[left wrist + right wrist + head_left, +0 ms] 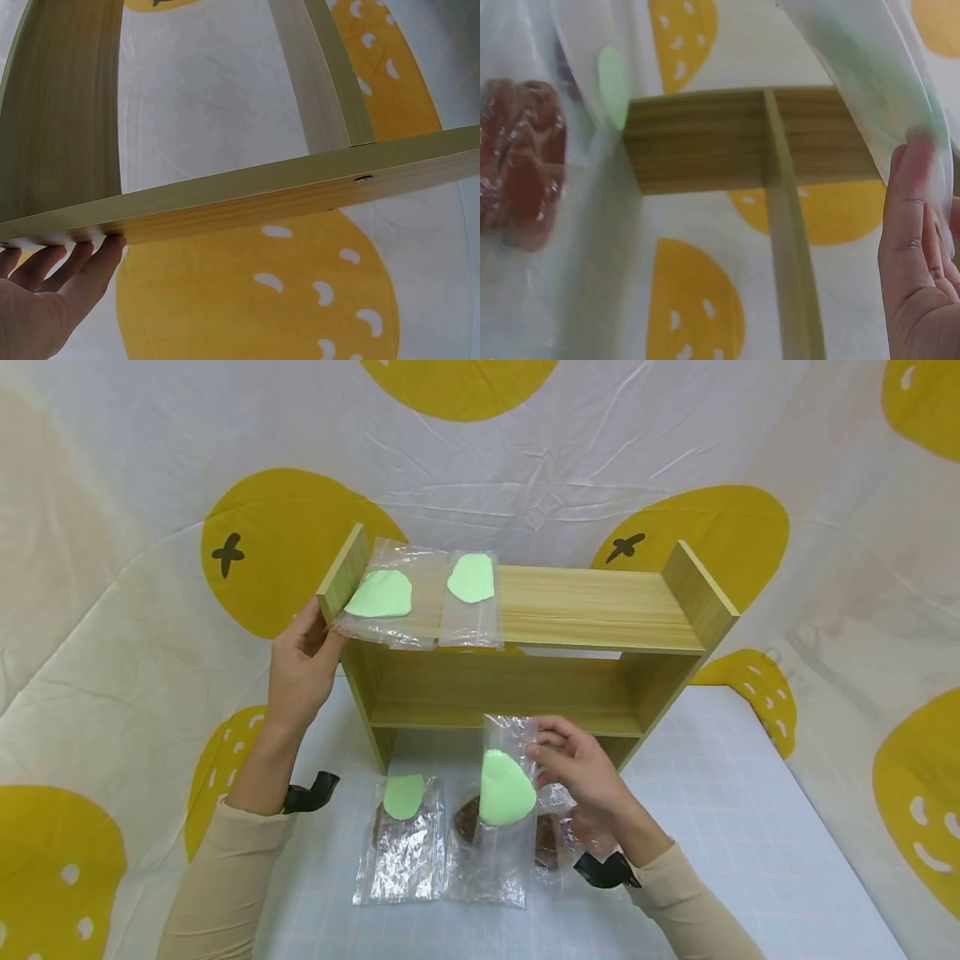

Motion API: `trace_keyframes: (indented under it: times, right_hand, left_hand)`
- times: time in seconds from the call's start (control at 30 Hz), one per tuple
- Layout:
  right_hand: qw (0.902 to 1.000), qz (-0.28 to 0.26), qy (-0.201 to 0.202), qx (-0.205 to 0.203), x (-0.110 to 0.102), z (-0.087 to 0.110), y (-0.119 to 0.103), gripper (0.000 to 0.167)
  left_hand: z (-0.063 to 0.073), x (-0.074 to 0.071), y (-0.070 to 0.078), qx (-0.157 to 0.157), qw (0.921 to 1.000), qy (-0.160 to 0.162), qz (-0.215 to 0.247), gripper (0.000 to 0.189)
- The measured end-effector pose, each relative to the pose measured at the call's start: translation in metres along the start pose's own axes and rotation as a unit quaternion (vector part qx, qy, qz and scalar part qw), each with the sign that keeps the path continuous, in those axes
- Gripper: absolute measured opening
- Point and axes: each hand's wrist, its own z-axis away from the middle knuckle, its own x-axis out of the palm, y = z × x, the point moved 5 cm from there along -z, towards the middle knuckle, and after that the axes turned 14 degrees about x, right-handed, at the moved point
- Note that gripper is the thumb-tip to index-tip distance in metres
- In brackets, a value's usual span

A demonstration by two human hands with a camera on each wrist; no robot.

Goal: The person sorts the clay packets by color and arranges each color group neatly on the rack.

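My left hand (302,675) grips the left side panel of a wooden shelf (585,606), its thumb right at the corner of a clear bag with a green shape (381,593). In the left wrist view the fingertips (112,244) lie against the panel's outer face. A second clear bag with a green piece (471,578) lies beside the first on the top board. My right hand (581,772) pinches the upper right edge of another clear bag with a green, rounded piece (507,789), held upright before the shelf; the right wrist view shows this bag (885,82) from behind.
On the table (750,827), below the raised bag, lie a clear bag with a green-topped piece (405,843) and bags with brown lumps (546,842). The raised bag partly covers them. A cloth with yellow shapes (487,460) hangs behind the shelf.
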Motion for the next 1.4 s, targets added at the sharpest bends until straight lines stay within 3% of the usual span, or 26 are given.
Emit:
trace_keyframes:
  times: [0.7,1.13,1.27,1.4]
  right_hand:
    - [0.9914,-0.028,-0.009,-0.127,-0.03,0.019,-0.067,0.03]
    - [0.9701,-0.06,-0.016,-0.234,-0.047,0.034,-0.16,0.036]
    - [0.9674,-0.076,-0.012,-0.241,-0.05,0.029,-0.186,0.035]
    - [0.9693,-0.109,-0.014,-0.22,-0.053,0.018,-0.207,0.034]
  left_hand:
    - [-0.001,0.0,0.0,0.002,1.0,0.003,0.002,0.048]
    - [-0.002,0.0,0.001,0.003,1.0,0.004,0.002,0.048]
    - [-0.001,0.0,0.0,0.001,1.0,0.002,-0.001,0.048]
    - [0.0,0.0,0.0,0.002,1.0,0.0,0.001,0.048]
